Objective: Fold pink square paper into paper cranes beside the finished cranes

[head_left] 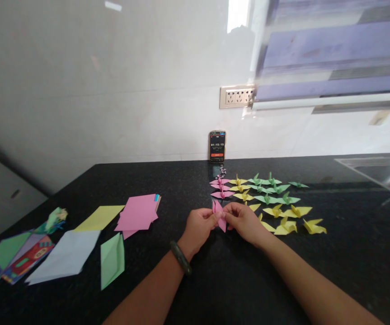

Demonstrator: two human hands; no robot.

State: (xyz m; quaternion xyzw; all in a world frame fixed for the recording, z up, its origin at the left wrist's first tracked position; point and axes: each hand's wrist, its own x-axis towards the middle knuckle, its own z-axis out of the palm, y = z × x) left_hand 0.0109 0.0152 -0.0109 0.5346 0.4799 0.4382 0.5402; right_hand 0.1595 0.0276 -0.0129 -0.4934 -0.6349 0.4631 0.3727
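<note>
Between my two hands is a pink folded paper (219, 215), narrow and pointed at its ends, held upright over the dark counter. My left hand (200, 225), with a dark bangle on its wrist, pinches its left side. Its right side is gripped by the thumb and fingers of my right hand (244, 221). Just beyond stand pink paper cranes (222, 194), with yellow paper cranes (244, 196) and green paper cranes (267, 199) to their right. More yellow cranes (285, 226) lie beside my right hand, some partly hidden by it.
Left on the black counter (167, 280) lie pink paper sheets (137, 213), a yellow sheet (98, 218), white paper (66, 255), a folded green paper (112, 259) and a colourful packet (28, 262). A phone (217, 146) showing a timer leans against the wall. A sink (384, 171) is at right.
</note>
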